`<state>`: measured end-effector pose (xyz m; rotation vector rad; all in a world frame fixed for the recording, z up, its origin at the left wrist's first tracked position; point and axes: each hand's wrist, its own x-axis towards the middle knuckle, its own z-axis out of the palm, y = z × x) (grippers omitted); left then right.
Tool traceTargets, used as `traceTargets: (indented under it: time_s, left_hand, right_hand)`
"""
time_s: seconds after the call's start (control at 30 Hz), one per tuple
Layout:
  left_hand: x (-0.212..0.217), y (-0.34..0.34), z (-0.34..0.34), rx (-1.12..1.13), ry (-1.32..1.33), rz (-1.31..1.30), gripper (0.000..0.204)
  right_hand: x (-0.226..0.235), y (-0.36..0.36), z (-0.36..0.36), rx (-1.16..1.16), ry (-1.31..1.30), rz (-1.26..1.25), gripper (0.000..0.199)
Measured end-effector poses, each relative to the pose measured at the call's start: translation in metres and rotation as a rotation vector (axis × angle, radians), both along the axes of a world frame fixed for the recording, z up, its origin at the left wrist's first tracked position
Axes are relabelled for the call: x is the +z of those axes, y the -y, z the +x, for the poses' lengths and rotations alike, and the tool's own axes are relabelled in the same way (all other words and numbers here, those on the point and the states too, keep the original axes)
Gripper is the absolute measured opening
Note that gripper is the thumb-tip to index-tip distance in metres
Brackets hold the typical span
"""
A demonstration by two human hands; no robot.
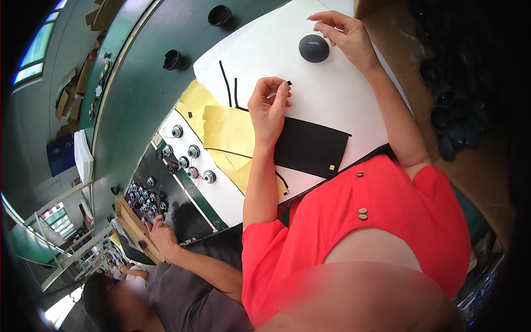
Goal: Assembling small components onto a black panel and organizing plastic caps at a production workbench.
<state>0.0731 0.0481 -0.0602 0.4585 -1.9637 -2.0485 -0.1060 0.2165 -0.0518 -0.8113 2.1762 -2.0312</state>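
My left hand (269, 110) is closed in a pinch, with a small black piece (289, 83) at its fingertips, above a white sheet (348, 105). Just below that hand lies a black rectangular sheet (310, 145) with a small pale yellow square near one corner. My right hand (349, 41) hovers beside a dark round casing (313, 48). Its thumb and fingers are apart, with nothing visible between them. Thin black strips (225, 83) lie on the white sheet, left of my left hand.
Yellow paper sheets (221, 130) lie to the left, near several small speakers (193, 151). Two black cups (219, 15) stand on the green tabletop. A cardboard box of dark casings (442, 110) is at the right. A co-worker's hand (162, 238) reaches over more speakers.
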Motion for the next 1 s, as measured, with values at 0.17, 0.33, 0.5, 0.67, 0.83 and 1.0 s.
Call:
traceTargets:
  time_s: [0.17, 0.33, 0.5, 0.67, 0.83, 1.0]
  left_hand:
    - [-0.001, -0.001, -0.003, 0.009, -0.008, -0.054, 0.01]
    - [-0.003, 0.0, -0.002, 0.023, -0.05, -0.053, 0.009]
    - [-0.003, 0.002, 0.003, 0.032, -0.056, -0.067, 0.01]
    - [0.002, 0.004, 0.005, 0.003, -0.041, -0.068, 0.012]
    - [-0.003, 0.004, -0.001, -0.003, -0.067, -0.078, 0.011]
    - [0.0, 0.006, 0.003, -0.007, -0.062, -0.086, 0.01]
  right_hand:
    - [-0.01, -0.008, -0.009, 0.073, 0.115, -0.042, 0.016]
    - [-0.007, -0.008, -0.009, 0.037, 0.14, -0.02, 0.019]
    - [-0.013, -0.007, -0.01, 0.017, 0.143, -0.015, 0.02]
    - [-0.01, -0.006, -0.011, -0.006, 0.147, 0.019, 0.021]
    - [-0.019, -0.013, -0.021, -0.038, 0.144, 0.022, 0.019]
    - [-0.02, -0.009, -0.019, -0.066, 0.103, 0.089, 0.018]
